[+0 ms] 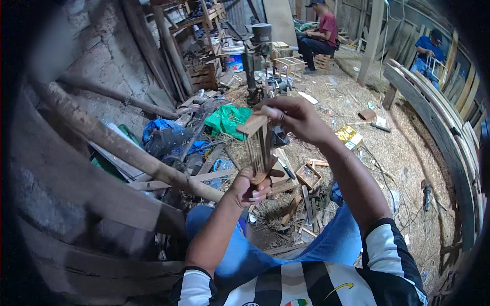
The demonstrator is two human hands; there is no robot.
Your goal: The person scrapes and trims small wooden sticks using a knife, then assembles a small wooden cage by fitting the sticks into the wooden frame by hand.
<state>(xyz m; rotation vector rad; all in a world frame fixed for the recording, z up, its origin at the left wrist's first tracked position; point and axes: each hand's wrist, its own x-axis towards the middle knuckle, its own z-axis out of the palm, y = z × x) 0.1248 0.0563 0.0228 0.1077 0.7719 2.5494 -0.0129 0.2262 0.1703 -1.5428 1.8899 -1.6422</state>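
Observation:
A small wooden frame with thin upright bars (252, 125) is held up in front of me, slightly tilted, with a wooden piece at its top and another at its lower end. My left hand (249, 189) is closed around the lower end. At the top, my right hand (292, 116) grips the upper wooden piece between thumb and fingers. Below the hands lie wood offcuts and a small open wooden box (309, 176). My knees in blue jeans (332, 237) are spread beneath.
A thick wooden pole (120, 142) slants at my left. A green plastic bag (228, 121) and a white-and-blue bucket (234, 58) stand ahead. Stacked boards (434, 120) run along the right. Two people, one in a red shirt (328, 28), another in blue (429, 48), sit farther back.

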